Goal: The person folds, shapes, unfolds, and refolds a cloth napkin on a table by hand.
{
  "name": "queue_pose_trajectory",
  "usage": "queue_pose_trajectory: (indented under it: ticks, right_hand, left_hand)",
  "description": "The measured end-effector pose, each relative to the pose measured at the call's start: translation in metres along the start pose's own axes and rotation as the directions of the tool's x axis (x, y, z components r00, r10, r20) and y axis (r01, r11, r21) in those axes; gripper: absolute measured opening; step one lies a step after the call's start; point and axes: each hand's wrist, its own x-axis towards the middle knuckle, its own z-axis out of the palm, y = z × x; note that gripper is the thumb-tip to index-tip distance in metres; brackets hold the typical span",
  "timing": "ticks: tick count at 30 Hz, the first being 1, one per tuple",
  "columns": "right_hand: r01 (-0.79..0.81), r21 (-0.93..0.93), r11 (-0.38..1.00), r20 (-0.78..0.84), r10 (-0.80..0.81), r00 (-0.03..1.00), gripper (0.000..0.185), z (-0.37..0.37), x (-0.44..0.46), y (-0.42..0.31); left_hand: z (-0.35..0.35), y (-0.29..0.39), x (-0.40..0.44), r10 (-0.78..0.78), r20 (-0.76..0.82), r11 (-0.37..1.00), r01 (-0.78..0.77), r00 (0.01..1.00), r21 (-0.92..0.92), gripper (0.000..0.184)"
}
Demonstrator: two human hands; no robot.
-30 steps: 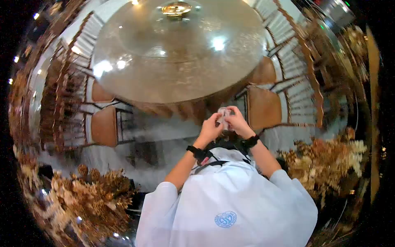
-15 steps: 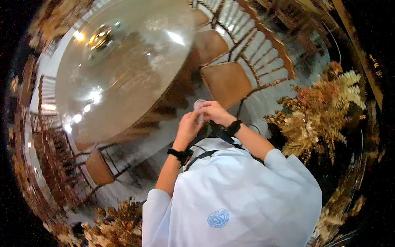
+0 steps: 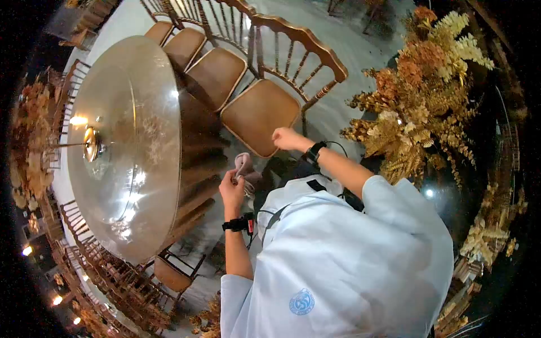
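A soft, pinkish-grey cloth (image 3: 245,169), bunched into limp folds with a rounded loop at its top, is pinched between the thumb and fingers of the left hand (image 3: 232,187). The cloth is held in the air between the round bench (image 3: 152,101) and the nearest chair (image 3: 262,115). The fingers of the right hand (image 3: 289,139) are curled inward over that chair's front corner; whether the seat is touched, or anything is gripped, cannot be told. The seat is padded in smooth brown material with a pale edging, and its wooden back is formed of turned spindles under a scalloped rail. The bench top is glossy and stone-like, crossed by bright reflections, and a shiny golden piece (image 3: 90,144) is set on it. Feathery, crinkled dried flowers (image 3: 417,96) in gold and rust are massed to the right.

Half a second earlier, both hands were brought together at the cloth; now they have been parted, and the cloth is left in the left hand alone. The view has also been turned, with the chairs brought farther across it.
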Motion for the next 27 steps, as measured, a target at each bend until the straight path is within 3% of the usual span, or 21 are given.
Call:
queue_pose_trajectory:
  ticks: [1,3,4,5,6,7,9,10,11,13,15,16,19,20,21,23,25,27]
  right_hand:
    - [-0.120,-0.023,0.992,0.022,0.121,0.992,0.026,-0.015,-0.003,0.011]
    - [-0.175,-0.117,0.978,-0.072,0.167,0.983,0.025,-0.039,-0.013,0.033]
    - [-0.199,-0.155,0.968,-0.075,0.190,0.979,0.025,-0.049,-0.011,0.054]
    - [-0.223,-0.192,0.956,-0.080,0.211,0.974,0.024,-0.054,-0.012,0.072]
    - [-0.307,-0.011,0.951,-0.088,0.305,0.948,0.024,-0.069,-0.031,0.056]
    - [-0.315,0.001,0.949,-0.099,0.313,0.944,0.024,-0.071,-0.035,0.068]
    - [-0.274,0.038,0.961,-0.256,0.274,0.927,0.023,-0.071,-0.038,0.091]
    - [-0.223,-0.068,0.972,-0.264,0.198,0.944,0.033,-0.075,-0.041,0.085]
    - [-0.239,-0.051,0.970,-0.285,0.215,0.934,0.033,-0.073,-0.050,0.080]
    - [-0.202,-0.138,0.970,-0.203,0.172,0.964,0.051,-0.083,-0.078,0.021]
    - [0.048,-0.203,0.978,-0.193,-0.088,0.977,0.067,-0.067,-0.078,0.023]
    - [0.041,-0.204,0.978,-0.192,-0.081,0.978,0.067,-0.069,-0.082,0.008]
    - [0.171,-0.121,0.978,-0.158,-0.189,0.969,0.064,-0.069,-0.090,-0.019]
    - [0.201,0.017,0.980,0.010,-0.201,0.980,0.059,-0.072,-0.080,-0.017]
    - [0.202,0.157,0.967,0.180,-0.229,0.957,0.054,-0.080,-0.075,-0.026]
    - [0.139,0.161,0.977,0.173,-0.167,0.971,0.045,-0.094,-0.074,-0.037]
    - [0.189,-0.149,0.970,0.119,-0.173,0.978,0.043,-0.109,-0.070,-0.048]
    - [0.224,-0.097,0.970,0.068,-0.218,0.973,0.041,-0.124,-0.065,-0.047]
  left_hand:
    - [0.005,-0.008,0.004,-0.002,0.018,1.000,0.002,1.000,0.003,0.026]
    - [0.011,-0.020,0.010,0.011,-0.019,0.998,-0.012,1.000,-0.058,0.027]
    - [0.003,0.013,0.012,-0.088,0.038,0.996,0.089,0.995,-0.024,0.027]
    - [0.002,0.020,0.016,-0.083,0.051,0.996,0.085,0.995,-0.022,0.027]
    - [-0.001,0.022,0.021,-0.085,0.095,0.996,0.086,0.992,-0.006,0.027]
    - [-0.002,0.025,0.026,-0.083,0.140,0.997,0.082,0.987,0.011,0.027]
    - [-0.001,0.032,0.036,0.004,0.190,0.999,0.004,0.982,-0.041,0.026]
    - [-0.001,0.039,0.042,0.067,0.277,0.995,-0.042,0.959,-0.095,0.026]
    - [-0.001,0.047,0.046,0.130,0.362,0.985,-0.078,0.923,-0.153,0.025]
    - [-0.005,0.083,0.050,0.214,0.418,0.971,-0.147,0.883,-0.187,0.023]
    - [-0.003,0.105,0.058,0.226,0.613,0.965,-0.088,0.758,-0.247,0.022]
    - [0.005,0.106,0.066,0.402,0.553,0.915,-0.341,0.729,-0.215,0.019]
    - [0.003,0.131,0.066,0.358,0.627,0.933,-0.231,0.692,-0.278,0.015]
    - [0.002,0.137,0.068,0.412,0.615,0.910,-0.274,0.673,-0.311,0.013]
    - [0.003,0.143,0.068,0.405,0.599,0.905,-0.209,0.691,-0.370,0.012]
    - [0.001,0.155,0.070,0.362,0.563,0.910,-0.152,0.742,-0.385,0.013]
    - [0.003,0.153,0.079,0.323,0.534,0.901,-0.081,0.782,-0.426,0.017]
    - [0.007,0.159,0.085,0.266,0.505,0.886,-0.002,0.821,-0.464,0.021]
